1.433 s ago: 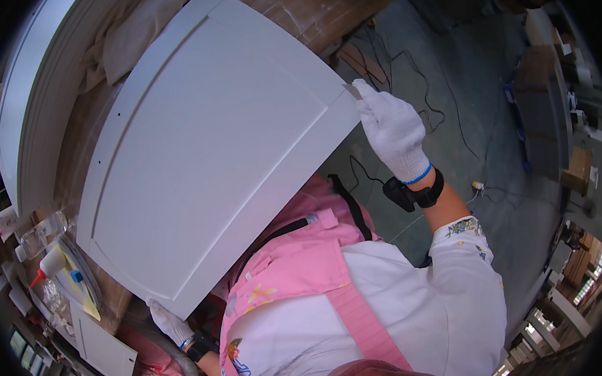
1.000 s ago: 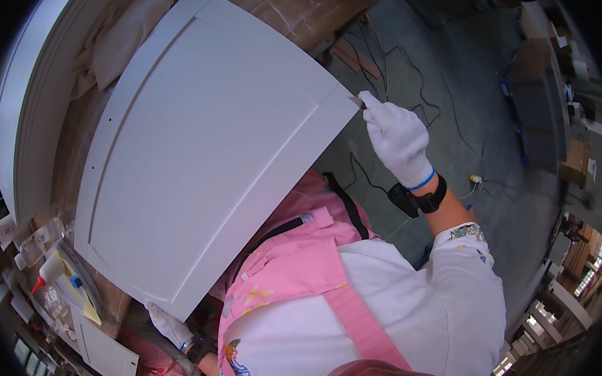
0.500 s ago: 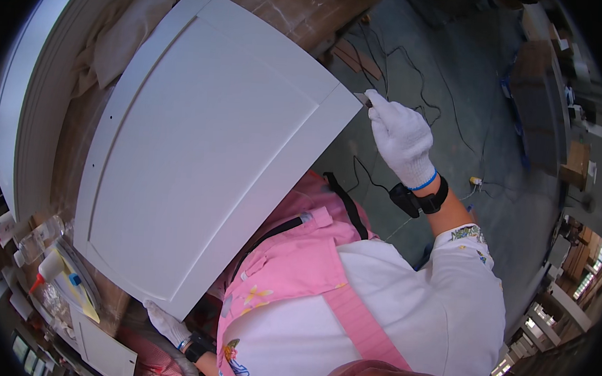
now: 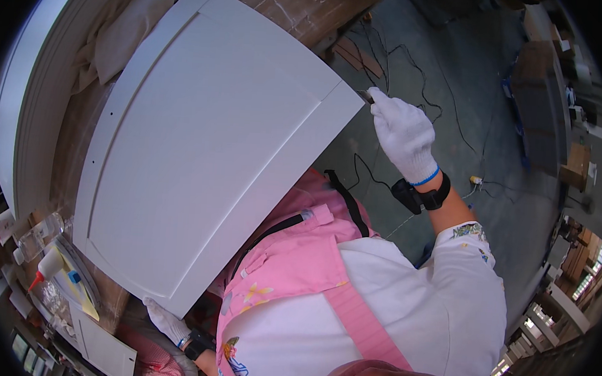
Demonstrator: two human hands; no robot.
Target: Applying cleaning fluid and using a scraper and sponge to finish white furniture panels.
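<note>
A large white door panel [image 4: 207, 148] with a recessed centre is tilted in front of me, over my pink apron. My right hand [image 4: 404, 132], in a white glove with a black wrist strap, is closed at the panel's upper right corner. It pinches a small dark tool [image 4: 369, 94] against that corner; I cannot tell what kind. My left hand [image 4: 165, 320], also gloved, is under the panel's lower corner and grips its bottom edge. The panel partly hides it.
Curved white boards [image 4: 27, 102] and a beige cloth [image 4: 121, 36] lie to the left. Glue bottles [image 4: 45, 265] and small items crowd the lower left. Black cables [image 4: 418, 71] run over the grey floor, with wooden pieces [image 4: 354, 53] and cardboard boxes [image 4: 544, 99] beyond.
My right hand has slid slightly down and right along the panel's corner, fingers tightening on the small tool. The panel and my left hand have hardly moved.
</note>
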